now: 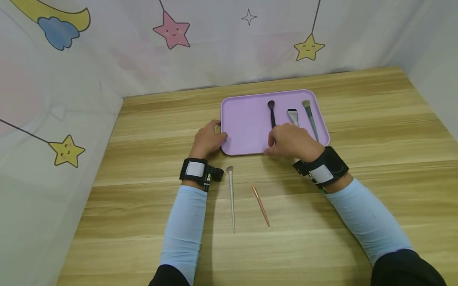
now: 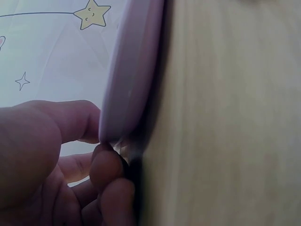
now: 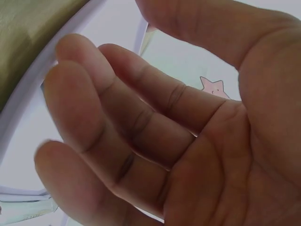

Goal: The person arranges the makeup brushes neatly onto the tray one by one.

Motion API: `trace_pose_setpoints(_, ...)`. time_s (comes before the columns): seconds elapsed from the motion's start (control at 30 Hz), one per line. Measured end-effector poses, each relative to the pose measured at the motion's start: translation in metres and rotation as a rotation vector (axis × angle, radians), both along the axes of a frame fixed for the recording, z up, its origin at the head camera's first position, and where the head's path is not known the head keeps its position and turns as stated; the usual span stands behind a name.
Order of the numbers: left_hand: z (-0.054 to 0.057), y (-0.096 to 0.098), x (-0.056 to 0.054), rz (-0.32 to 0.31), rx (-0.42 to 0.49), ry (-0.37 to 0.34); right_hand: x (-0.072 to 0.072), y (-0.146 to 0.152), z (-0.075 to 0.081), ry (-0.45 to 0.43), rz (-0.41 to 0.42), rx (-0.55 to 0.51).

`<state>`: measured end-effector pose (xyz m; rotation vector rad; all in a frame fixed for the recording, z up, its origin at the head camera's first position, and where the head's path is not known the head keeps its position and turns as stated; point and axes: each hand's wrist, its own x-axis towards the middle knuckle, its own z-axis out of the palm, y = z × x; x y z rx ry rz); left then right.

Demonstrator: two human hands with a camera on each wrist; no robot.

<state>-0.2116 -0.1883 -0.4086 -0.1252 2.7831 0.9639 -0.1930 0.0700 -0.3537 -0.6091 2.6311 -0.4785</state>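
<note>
A lilac tray (image 1: 247,119) lies near the back of the table. My left hand (image 1: 207,139) pinches its near left corner, with the thumb on the rim and the other fingers bent under it. Over the tray's front edge hovers my right hand (image 1: 295,141), its fingers (image 3: 75,108) loosely curled around nothing. Beside and partly behind that hand, a black makeup brush (image 1: 272,113), a flat pale brush (image 1: 293,116) with dark bristle tips and a green brush (image 1: 311,117) lie on the tray; the handles of the first two are partly hidden.
On the table (image 1: 150,222) in front of the tray lie a long pale brush (image 1: 231,198) and a shorter rose-coloured brush (image 1: 261,205). A white curtain (image 1: 214,59) printed with stars hangs behind the table.
</note>
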Motion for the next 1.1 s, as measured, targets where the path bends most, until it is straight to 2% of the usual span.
trace_pose_setpoints(0.47, 0.001, 0.001, 0.0, 0.01, 0.013, -0.007, 0.008, -0.004, 0.006, -0.04, 0.074, 0.053)
trace_pose_setpoints(0.77, 0.001, 0.001, 0.0, 0.006, 0.008, -0.002, 0.012, -0.007, 0.005, -0.06, 0.094, 0.044)
trace_pose_setpoints(1.1, 0.002, 0.001, 0.0, 0.004, 0.001, -0.006, 0.016, -0.01, 0.004, -0.046, 0.118, 0.054)
